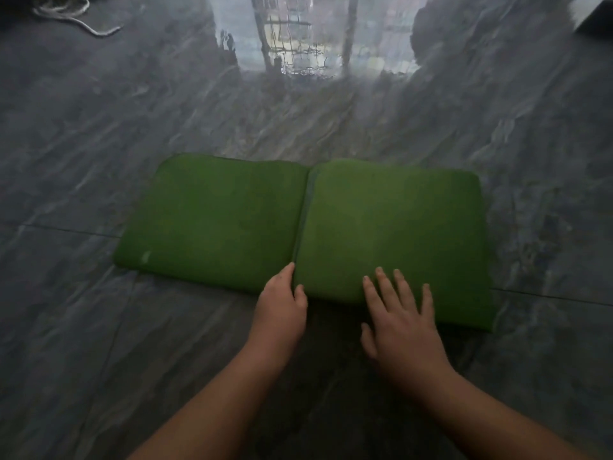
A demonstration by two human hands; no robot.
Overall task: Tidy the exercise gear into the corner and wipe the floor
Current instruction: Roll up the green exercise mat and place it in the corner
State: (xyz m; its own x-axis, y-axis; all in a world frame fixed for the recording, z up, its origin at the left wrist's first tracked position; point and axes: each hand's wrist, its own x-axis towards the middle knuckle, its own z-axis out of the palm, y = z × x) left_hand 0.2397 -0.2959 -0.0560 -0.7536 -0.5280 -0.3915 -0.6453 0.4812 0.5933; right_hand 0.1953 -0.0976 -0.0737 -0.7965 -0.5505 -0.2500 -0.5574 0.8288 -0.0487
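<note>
- A green folded exercise mat [308, 224] lay flat on the glossy grey marble-patterned floor [99, 134], its two halves meeting at a centre crease.
- The left hand [282, 310] was at the near edge of the mat, thumb and fingers at the crease.
- The right hand [403, 322] rested palm down, fingers spread, on the mat's right half near its front edge.
- A pale cord [71, 14] lay on the floor at the far left, well apart from the mat.

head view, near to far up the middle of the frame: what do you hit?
Right hand and left hand at the near edge → folded green mat → bare grey marbled floor → bright window reflection.
</note>
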